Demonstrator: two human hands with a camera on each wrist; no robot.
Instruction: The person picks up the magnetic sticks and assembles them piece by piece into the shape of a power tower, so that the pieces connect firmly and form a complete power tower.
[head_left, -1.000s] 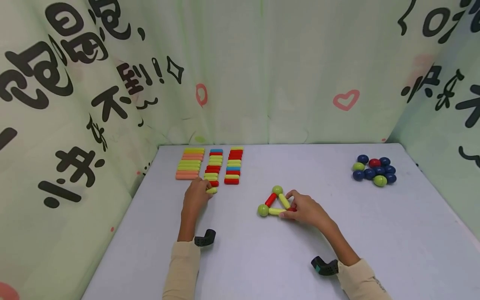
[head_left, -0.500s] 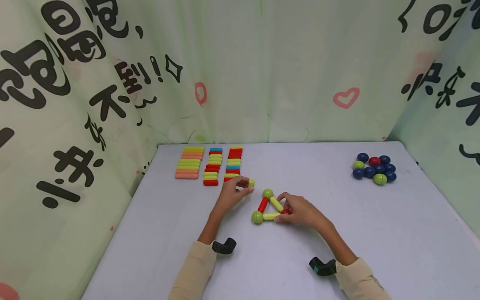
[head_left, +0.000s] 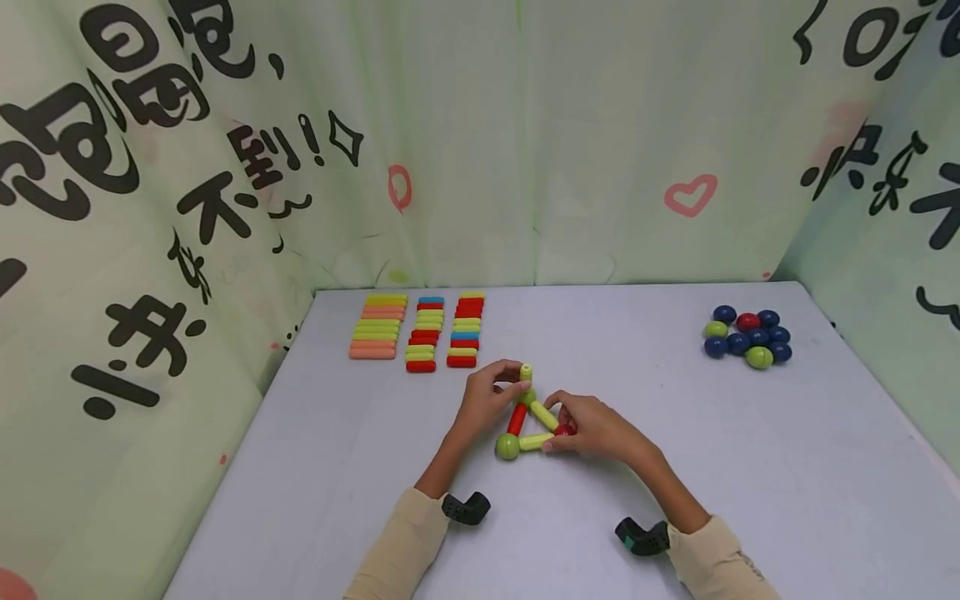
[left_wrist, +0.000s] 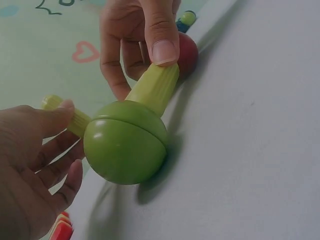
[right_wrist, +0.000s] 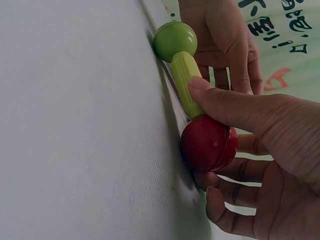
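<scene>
A flat triangle of balls and rods lies on the table: a green front-left ball (head_left: 507, 447), a green back ball (head_left: 529, 397) and a red ball (head_left: 565, 430), joined by one red rod (head_left: 517, 420) and two yellow-green rods. My left hand (head_left: 482, 402) pinches another yellow-green rod (head_left: 527, 372), standing upright right at the back ball. At the red corner, my right hand (head_left: 600, 428) grips the triangle; in the right wrist view its thumb presses a yellow-green rod (right_wrist: 183, 80) beside the red ball (right_wrist: 209, 143), with fingers on the far side.
Three columns of coloured rods lie at the back left: long ones (head_left: 377, 331), and shorter ones in a middle column (head_left: 424, 337) and a right column (head_left: 466, 336). A cluster of blue, green and red balls (head_left: 758, 340) sits at the back right. Printed curtains (head_left: 585, 150) enclose the table (head_left: 300, 500).
My left hand has carried a yellow-green rod from the middle column rightward to the triangle's back ball. The triangle, held by my right hand, has shifted slightly left and toward me.
</scene>
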